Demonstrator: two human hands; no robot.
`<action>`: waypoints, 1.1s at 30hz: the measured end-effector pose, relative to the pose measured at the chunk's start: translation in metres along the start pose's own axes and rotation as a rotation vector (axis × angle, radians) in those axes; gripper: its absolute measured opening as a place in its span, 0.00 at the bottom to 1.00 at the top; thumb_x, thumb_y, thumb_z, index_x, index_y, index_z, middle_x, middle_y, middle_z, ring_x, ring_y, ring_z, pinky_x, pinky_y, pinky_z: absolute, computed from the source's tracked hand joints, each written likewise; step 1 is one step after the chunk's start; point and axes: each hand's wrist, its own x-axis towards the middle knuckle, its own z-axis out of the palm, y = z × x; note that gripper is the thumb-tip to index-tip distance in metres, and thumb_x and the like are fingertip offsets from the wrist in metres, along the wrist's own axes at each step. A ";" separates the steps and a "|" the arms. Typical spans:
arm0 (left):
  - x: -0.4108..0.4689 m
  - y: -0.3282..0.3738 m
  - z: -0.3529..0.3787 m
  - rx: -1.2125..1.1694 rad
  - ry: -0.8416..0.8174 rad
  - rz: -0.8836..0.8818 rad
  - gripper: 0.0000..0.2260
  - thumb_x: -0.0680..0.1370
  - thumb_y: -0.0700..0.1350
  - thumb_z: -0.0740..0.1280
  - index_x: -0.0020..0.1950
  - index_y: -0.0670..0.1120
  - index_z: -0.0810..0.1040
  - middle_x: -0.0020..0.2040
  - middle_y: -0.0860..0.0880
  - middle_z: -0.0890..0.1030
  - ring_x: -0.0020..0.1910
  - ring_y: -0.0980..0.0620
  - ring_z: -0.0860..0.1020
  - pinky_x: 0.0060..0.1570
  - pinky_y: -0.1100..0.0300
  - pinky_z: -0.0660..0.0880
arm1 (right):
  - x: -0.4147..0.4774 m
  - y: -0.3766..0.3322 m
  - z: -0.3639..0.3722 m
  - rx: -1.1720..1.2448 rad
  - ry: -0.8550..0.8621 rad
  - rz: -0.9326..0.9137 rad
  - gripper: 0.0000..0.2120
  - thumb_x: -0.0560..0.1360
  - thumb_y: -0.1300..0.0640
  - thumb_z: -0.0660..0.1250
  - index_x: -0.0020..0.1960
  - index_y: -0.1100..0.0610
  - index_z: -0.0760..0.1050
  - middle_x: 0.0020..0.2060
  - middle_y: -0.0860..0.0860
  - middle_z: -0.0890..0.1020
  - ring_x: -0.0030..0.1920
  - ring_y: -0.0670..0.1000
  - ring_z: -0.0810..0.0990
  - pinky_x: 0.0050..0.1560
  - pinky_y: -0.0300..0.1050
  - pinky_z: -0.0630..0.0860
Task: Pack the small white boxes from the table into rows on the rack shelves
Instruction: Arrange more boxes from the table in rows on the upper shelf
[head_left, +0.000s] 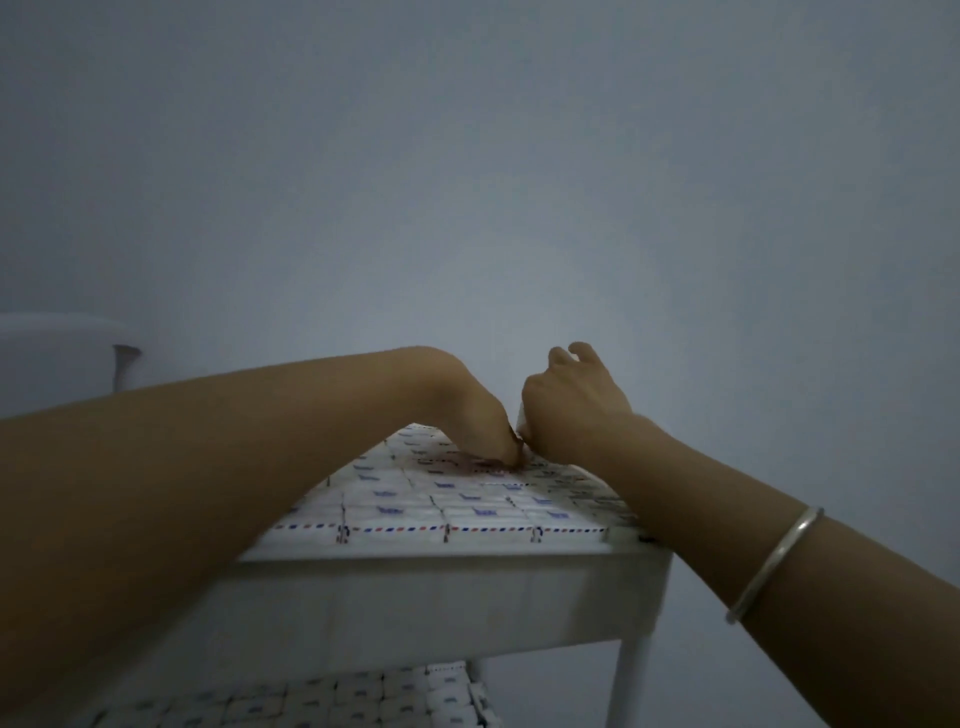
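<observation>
Packed shelf (441, 587): left hand (475, 415) touches boxes (415, 499), right hand (569, 410) grips box (521, 419).

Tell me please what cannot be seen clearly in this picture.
Head view only.
Left hand: its own back hides whether it pinches a box.
Right hand: its back hides what it holds, if anything.
Lower boxes: cut off by the bottom edge, partly behind the left forearm.
Top boxes: print too blurred to read.

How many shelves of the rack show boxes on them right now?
2. The top shelf, centre frame, packed in rows; and the lower shelf at bottom left, itself hidden under its boxes. Any further shelves would be out of view.
</observation>
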 end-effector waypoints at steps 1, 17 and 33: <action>-0.005 0.000 -0.003 0.002 0.002 -0.005 0.24 0.83 0.55 0.55 0.77 0.47 0.61 0.76 0.47 0.63 0.74 0.48 0.62 0.74 0.51 0.56 | -0.001 0.002 -0.001 0.007 -0.082 -0.020 0.10 0.77 0.52 0.61 0.38 0.54 0.70 0.47 0.52 0.80 0.63 0.54 0.70 0.71 0.52 0.56; -0.251 -0.045 0.089 -0.526 0.712 -0.069 0.11 0.77 0.40 0.60 0.41 0.50 0.81 0.35 0.54 0.84 0.28 0.55 0.82 0.21 0.65 0.72 | -0.113 -0.117 -0.126 1.051 0.480 -0.117 0.08 0.77 0.48 0.65 0.41 0.49 0.77 0.27 0.43 0.75 0.32 0.48 0.76 0.36 0.44 0.70; -0.508 -0.199 0.401 -0.520 0.612 -1.003 0.12 0.76 0.42 0.65 0.46 0.61 0.79 0.48 0.59 0.82 0.46 0.61 0.78 0.46 0.64 0.74 | -0.194 -0.458 -0.165 1.266 -0.182 -0.684 0.18 0.80 0.52 0.59 0.70 0.49 0.68 0.68 0.50 0.69 0.66 0.53 0.70 0.62 0.48 0.71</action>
